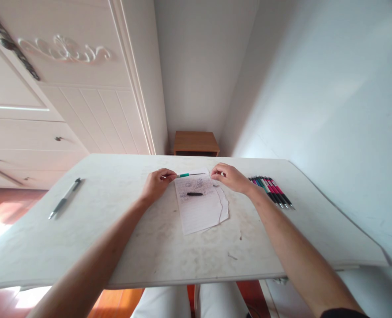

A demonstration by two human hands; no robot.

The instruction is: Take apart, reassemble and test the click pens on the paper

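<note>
My left hand (161,180) pinches a green pen barrel (183,175), from which a thin dark refill (197,173) sticks out to the right. Just right of the refill's end is my right hand (225,175), its fingertips pressed together; whatever they hold, if anything, is too small to make out. Both hands are at the top of a sheet of lined paper (196,216), scribbled on and torn along its right side. A short black pen grip (195,194) lies on the scribbles.
A row of several pens (272,192) in different colours lies beyond my right wrist. One grey and white pen (64,198) rests alone at the left of the white table (123,247). A white cabinet (99,106) stands behind on the left, a wooden box (196,140) past the far edge.
</note>
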